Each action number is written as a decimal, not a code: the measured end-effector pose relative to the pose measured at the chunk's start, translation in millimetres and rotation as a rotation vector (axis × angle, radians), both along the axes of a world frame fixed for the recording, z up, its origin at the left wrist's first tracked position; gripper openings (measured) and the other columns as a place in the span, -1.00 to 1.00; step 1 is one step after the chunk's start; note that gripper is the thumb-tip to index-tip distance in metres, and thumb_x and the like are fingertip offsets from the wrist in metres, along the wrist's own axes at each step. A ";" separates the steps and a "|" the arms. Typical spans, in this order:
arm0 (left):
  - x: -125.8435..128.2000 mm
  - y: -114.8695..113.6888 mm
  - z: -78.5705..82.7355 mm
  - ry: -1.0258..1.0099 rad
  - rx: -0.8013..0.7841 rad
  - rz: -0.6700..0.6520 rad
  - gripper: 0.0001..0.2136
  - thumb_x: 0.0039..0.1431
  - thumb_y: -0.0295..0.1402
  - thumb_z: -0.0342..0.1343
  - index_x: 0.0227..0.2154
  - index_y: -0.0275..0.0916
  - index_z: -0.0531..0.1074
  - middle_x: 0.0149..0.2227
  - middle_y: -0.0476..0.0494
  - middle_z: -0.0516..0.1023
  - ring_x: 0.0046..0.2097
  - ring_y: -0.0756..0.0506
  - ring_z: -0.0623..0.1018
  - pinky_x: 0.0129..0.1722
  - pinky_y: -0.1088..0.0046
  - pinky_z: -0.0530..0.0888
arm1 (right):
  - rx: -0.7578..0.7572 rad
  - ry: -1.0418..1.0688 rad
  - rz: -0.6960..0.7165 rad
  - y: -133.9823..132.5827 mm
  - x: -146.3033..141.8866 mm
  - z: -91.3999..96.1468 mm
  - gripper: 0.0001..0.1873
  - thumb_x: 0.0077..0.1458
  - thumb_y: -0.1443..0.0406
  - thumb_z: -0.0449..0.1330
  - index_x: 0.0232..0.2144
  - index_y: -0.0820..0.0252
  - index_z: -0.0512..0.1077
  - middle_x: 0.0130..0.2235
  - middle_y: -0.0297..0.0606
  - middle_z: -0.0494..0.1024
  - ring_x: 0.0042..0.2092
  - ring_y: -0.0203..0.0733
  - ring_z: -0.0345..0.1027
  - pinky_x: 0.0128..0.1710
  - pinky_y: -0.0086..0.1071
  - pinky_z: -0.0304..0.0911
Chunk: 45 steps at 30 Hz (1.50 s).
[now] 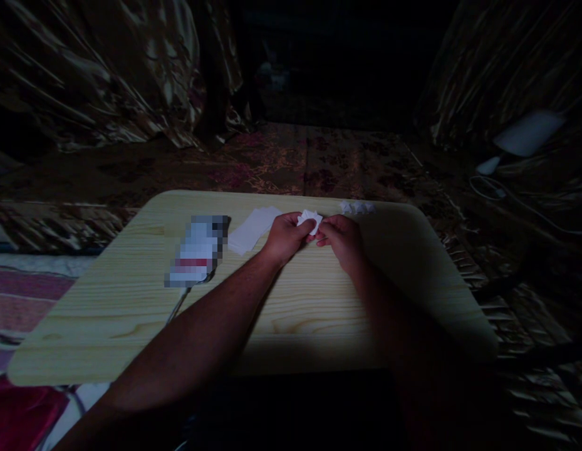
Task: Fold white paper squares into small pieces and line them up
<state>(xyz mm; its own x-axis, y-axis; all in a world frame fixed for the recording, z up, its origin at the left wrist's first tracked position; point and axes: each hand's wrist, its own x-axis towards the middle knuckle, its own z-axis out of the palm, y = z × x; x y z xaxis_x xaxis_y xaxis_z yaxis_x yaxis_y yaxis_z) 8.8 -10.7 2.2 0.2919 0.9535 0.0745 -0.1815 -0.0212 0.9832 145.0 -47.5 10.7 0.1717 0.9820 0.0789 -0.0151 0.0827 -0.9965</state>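
Head view — sheets [252, 232], phone [197, 247], folded papers [359, 208] around hands [285, 241]

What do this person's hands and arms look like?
The bare left hand and bare right hand are ungloved, with no watch or bracelet visible. The left forearm is sleeveless; the right forearm lies partly in shadow, so any sleeve higher up cannot be made out.

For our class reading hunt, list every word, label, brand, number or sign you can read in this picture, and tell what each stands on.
No text can be read anywhere.
Phone-like device: pixelated, so any text on it is unreadable.
Folded white paper in the left hand: no writing can be made out.
White paper sheets: none can be made out.
Small folded paper pieces: too small and dim to tell.
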 end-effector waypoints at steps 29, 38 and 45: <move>0.1 -5.9 4.9 0.158 0.090 0.074 -0.87 -0.09 -0.33 0.23 -0.52 -0.27 0.42 -0.60 0.05 0.40 -0.57 0.07 0.28 -0.54 0.54 0.20 | -0.012 -0.170 -0.038 1.7 1.4 -5.9 -0.84 -0.03 0.19 0.19 -0.45 0.17 0.41 -0.58 -0.42 0.49 -0.54 -0.30 0.38 -0.51 -0.45 0.32; 0.0 -6.0 4.6 0.151 0.076 0.048 -0.85 -0.08 -0.33 0.24 -0.52 -0.28 0.41 -0.61 0.06 0.39 -0.58 0.08 0.26 -0.57 0.53 0.17 | 0.041 -0.237 -0.034 -0.2 3.0 -5.7 -0.87 -0.02 0.21 0.16 -0.46 0.15 0.39 -0.59 -0.43 0.46 -0.53 -0.29 0.37 -0.51 -0.45 0.25; 1.2 -6.1 4.4 0.134 0.075 0.060 -0.85 -0.10 -0.32 0.25 -0.53 -0.28 0.42 -0.62 0.08 0.37 -0.58 0.09 0.25 -0.55 0.53 0.19 | 0.058 -0.244 -0.034 1.7 3.7 -9.2 -0.87 0.00 0.22 0.16 -0.47 0.16 0.39 -0.59 -0.43 0.46 -0.54 -0.29 0.35 -0.50 -0.44 0.24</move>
<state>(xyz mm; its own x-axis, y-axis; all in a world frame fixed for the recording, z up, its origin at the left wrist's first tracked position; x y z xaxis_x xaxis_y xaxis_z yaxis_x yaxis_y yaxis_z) 10.0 -16.8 6.6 0.2464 0.9629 0.1104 -0.0454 -0.1023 0.9937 148.8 -45.9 1.4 0.1734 0.9686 0.1780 0.2291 0.1361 -0.9638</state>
